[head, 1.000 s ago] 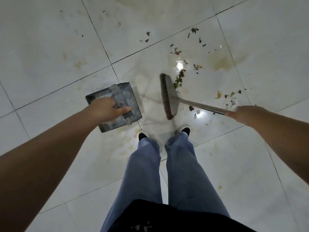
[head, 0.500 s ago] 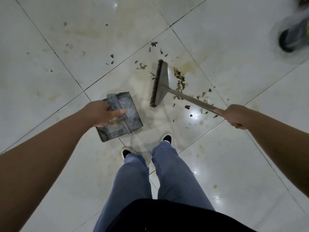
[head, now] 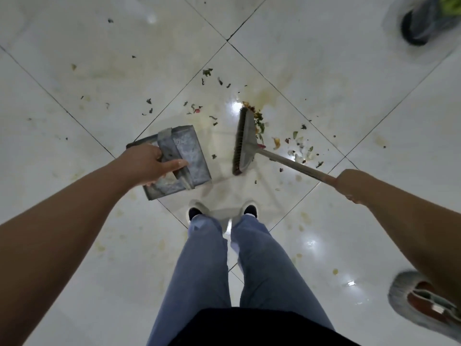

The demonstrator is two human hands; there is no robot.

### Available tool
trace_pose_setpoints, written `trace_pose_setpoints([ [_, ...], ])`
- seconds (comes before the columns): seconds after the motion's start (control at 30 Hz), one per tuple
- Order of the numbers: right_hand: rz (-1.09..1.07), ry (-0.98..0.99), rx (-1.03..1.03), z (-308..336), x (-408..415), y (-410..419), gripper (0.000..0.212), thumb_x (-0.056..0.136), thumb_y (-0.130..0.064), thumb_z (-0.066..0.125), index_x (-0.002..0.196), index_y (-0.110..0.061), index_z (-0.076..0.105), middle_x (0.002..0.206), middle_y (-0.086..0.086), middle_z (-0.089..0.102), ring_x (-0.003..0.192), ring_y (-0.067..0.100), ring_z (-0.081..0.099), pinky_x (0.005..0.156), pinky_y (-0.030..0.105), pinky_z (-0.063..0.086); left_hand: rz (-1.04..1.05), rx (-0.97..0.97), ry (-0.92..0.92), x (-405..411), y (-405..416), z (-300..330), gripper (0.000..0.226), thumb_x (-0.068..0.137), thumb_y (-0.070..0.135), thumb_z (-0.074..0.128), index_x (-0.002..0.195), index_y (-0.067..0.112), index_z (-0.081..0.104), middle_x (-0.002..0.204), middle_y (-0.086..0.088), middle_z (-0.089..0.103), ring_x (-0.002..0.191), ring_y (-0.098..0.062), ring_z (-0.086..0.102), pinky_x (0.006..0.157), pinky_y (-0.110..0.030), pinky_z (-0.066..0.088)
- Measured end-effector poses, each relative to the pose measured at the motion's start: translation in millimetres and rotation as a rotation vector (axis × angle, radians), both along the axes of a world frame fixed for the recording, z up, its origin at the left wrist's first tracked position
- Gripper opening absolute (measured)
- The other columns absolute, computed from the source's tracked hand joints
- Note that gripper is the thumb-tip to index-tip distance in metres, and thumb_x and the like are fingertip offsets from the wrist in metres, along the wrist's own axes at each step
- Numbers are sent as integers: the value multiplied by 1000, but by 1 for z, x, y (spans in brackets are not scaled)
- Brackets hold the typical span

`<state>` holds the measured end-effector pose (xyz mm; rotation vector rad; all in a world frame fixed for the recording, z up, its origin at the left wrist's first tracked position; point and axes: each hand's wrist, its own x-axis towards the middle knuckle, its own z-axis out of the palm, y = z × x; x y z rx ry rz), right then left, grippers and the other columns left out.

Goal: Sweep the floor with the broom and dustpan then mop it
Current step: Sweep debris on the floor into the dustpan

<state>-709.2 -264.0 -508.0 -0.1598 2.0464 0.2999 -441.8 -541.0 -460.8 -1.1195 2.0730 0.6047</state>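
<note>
Left hand (head: pixel 147 164) gripping the handle of the metal dustpan (head: pixel 189 156), thumb laid along it. Right hand (head: pixel 354 184) clenched round the broom handle (head: pixel 294 164), broom head (head: pixel 243 143) down on the tiled floor (head: pixel 349 83) between both hands, just beside the dustpan but apart from it. Vegetable scraps (head: pixel 296 146) strewn beyond and beside the bristles, on the right hand's side; thinner bits (head: pixel 207 72) scattered farther out ahead of the left hand. Yellowish stains (head: pixel 264 96) showing on the tiles. Dustpan interior looking bare. Judged early in the sweeping: debris only partly gathered, none scooped yet, stains untouched, mopping wholly left, no mop in view. Blurred shoe (head: pixel 424 305) under the right forearm.
</note>
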Motion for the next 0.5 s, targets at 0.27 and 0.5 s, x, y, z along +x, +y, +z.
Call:
trace_pose_setpoints([
  [0.27, -210, -11, 6, 30, 29, 12, 59, 89, -58, 44, 59, -7, 39, 40, 5, 39, 38, 14, 34, 44, 18, 29, 10, 30, 39, -1, -22, 20, 56, 81, 65, 45, 63, 12, 55, 55, -1, 59, 49, -10, 55, 50, -23, 35],
  [0.5, -203, 9, -168, 80, 76, -88, 56, 90, -60, 41, 61, -12, 41, 21, -7, 30, 22, 11, 29, 35, 9, 26, 149, 39, 107, 45, -80, 54, 54, 88, 57, 44, 80, 6, 60, 55, -1, 48, 57, -15, 49, 54, -27, 34],
])
